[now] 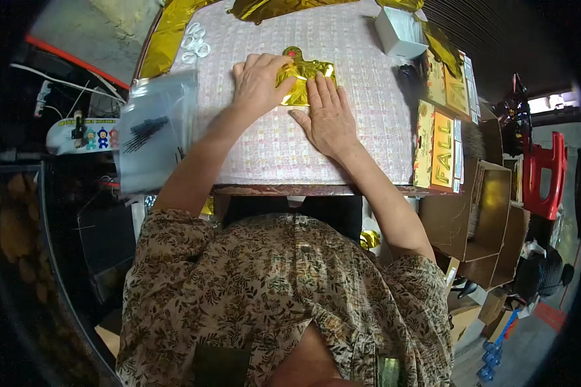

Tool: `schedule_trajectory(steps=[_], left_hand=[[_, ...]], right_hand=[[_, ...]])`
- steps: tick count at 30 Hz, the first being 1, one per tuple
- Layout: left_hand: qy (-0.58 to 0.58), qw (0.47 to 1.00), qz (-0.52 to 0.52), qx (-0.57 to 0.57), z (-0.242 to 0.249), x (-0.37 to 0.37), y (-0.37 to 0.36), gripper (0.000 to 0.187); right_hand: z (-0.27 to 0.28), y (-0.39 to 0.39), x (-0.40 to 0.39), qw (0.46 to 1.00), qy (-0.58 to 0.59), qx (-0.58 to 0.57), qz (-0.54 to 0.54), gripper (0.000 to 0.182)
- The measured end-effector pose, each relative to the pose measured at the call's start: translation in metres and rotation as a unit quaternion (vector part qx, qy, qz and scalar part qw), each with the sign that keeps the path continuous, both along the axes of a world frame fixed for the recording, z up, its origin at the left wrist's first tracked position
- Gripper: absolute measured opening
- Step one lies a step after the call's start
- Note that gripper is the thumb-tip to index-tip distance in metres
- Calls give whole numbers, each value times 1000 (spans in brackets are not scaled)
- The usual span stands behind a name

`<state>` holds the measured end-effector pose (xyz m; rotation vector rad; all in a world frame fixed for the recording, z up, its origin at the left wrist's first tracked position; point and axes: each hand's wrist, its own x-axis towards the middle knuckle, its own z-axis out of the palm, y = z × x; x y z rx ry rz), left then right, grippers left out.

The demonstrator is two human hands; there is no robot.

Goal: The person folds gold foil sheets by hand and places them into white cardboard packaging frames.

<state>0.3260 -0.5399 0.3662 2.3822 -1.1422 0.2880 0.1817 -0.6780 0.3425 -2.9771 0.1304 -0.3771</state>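
On the cloth near the table's middle, fingers of both hands rest on the small gold foil piece [300, 71]. R hand [332, 122]: fingers nearly straight, slightly apart, tips flat on the foil's R side; thumb out on the cloth just beside the near edge; nothing gripped that I can see. L hand [259, 84]: fingers loosely bent, thumb & index well apart, both reaching over the foil's L side; no pinch visible, undersides hidden. So foil lies between the hands, partly under the fingers, its tab w/ a red spot pointing to the far side.

Step in hand, my read: holding the foil down & smoothing it flat. Next move prob. calls for light, even pressure, one hand steadying, so the thin film doesn't slide or crease.

Further out: white rings [195, 44] far L, clear plastic bags [158, 97] nearer on the L w/ thin dark sticks [147, 134] showing there, white box [400, 33] far R, FALL packs [442, 145] along the R edge. More gold foil [284, 9] at the table's [258, 161] far end. Off to the R, an open cardboard box [448, 216] & red stool [545, 174].
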Motion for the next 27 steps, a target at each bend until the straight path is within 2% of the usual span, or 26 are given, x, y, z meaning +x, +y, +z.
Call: schedule_trajectory(steps=[7, 14, 16, 20, 27], left_hand=[[-38, 994, 101, 23, 3, -6, -14, 49], [-54, 995, 89, -2, -4, -6, -24, 54], [-34, 992, 117, 26, -3, -5, -28, 55], [21, 994, 106, 13, 5, -4, -31, 59], [124, 987, 100, 0, 7, 5, -31, 53]], right_hand=[[0, 0, -1, 1000, -16, 7, -7, 79], [1, 0, -1, 1000, -25, 11, -8, 80], [-1, 0, -1, 1000, -26, 8, -12, 81], [-1, 1, -1, 999, -29, 4, -15, 81], [-3, 1, -1, 999, -29, 2, -19, 80]])
